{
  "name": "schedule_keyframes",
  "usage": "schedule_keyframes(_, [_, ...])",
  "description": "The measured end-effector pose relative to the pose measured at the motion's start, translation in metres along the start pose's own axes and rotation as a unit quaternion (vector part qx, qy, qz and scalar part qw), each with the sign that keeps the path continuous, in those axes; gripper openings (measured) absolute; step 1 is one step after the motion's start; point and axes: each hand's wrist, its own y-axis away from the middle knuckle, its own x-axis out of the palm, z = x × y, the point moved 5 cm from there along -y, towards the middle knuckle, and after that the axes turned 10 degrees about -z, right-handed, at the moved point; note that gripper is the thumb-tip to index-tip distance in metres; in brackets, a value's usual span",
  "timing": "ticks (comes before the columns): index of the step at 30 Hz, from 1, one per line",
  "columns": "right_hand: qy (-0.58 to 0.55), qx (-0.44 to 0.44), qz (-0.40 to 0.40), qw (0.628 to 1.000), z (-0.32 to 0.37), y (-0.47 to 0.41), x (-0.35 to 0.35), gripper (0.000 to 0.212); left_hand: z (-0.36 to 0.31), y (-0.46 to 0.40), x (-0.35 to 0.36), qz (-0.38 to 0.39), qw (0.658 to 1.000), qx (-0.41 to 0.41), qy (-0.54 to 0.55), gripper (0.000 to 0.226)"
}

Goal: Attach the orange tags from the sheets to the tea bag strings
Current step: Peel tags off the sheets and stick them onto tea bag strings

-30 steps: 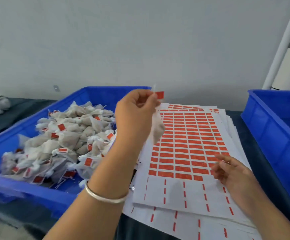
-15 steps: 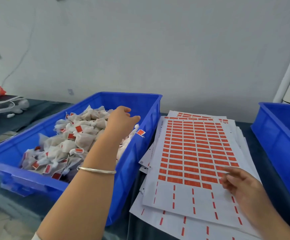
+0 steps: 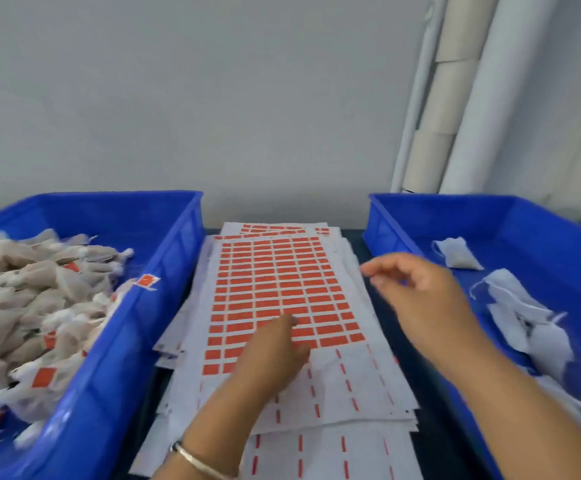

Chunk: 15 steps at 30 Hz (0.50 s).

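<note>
The left hand (image 3: 275, 344) lies palm-down on the top sheet (image 3: 282, 296) of tags, fingers loose, gripping nothing. The right hand (image 3: 417, 289) hovers blurred above the stack's right edge, fingers spread, empty. Tagged bags (image 3: 32, 299) fill the left bin (image 3: 164, 271).

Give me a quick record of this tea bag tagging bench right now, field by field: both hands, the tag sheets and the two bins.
left hand: rests on the top tag sheet, fingers on the orange tags, holding nothing
right hand: open, blurred, in the air between the sheets and the right bin
tag sheets: stacked between the bins; near rows of the top sheet already stripped
left bin: piled with tagged tea bags; one tag hangs at its rim
right bin: holds a few untagged tea bags
</note>
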Motion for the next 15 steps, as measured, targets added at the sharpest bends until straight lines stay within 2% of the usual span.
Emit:
schedule_keyframes(2, [0.08, -0.019, -0.033, 0.996, 0.009, -0.017, -0.036, 0.043, -0.002, 0.003, 0.024, 0.01, 1.0, 0.028, -0.002, 0.042])
schedule_keyframes(4, [0.172, 0.009, -0.033, 0.985, -0.002, -0.038, -0.066, 0.052, -0.005, 0.006, 0.04, -0.007, 0.997, 0.064, -0.038, 0.047])
schedule_keyframes(8, [0.336, 0.104, -0.012, 0.936, -0.06, -0.083, -0.116, 0.038, -0.007, 0.008, 0.051, -0.06, 0.985, 0.11, -0.12, 0.053])
schedule_keyframes(11, [0.428, 0.163, 0.066, 0.887, -0.107, -0.093, -0.136, 0.021, -0.003, 0.007, 0.052, -0.063, 0.986, 0.113, -0.103, 0.049])
schedule_keyframes(12, [0.451, 0.183, 0.102, 0.868, -0.121, -0.09, -0.137, 0.023, -0.002, 0.007, 0.051, -0.065, 0.987, 0.108, -0.097, 0.048])
schedule_keyframes(15, [0.496, 0.218, 0.177, 0.822, -0.148, -0.072, -0.13, 0.05, -0.004, 0.007, 0.049, -0.071, 0.988, 0.1, -0.094, 0.046])
